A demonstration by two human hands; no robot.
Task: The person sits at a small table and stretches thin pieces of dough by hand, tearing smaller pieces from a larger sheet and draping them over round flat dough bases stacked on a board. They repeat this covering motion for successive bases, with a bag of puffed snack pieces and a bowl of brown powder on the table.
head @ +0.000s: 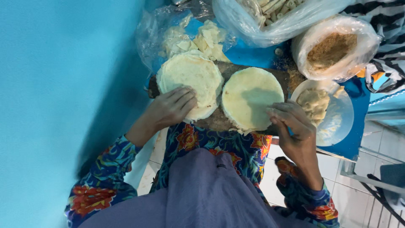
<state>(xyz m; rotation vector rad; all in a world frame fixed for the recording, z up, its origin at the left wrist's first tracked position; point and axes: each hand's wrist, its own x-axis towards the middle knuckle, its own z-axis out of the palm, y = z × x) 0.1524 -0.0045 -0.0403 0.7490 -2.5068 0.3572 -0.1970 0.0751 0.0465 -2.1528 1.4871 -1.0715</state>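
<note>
1. Right hand (291, 122) rests fingers curled together on the near right edge of the single round wrapper (252, 98); whether it pinches the sheet I cannot tell
2. Left hand (173, 107) lies flat, fingers spread, on the wrapper stack (190, 76), just left of that sheet
3. Beyond both hands, the wooden board (228, 69) runs left to right
4. Right of the right hand sits the filling bowl (337, 114)
</note>
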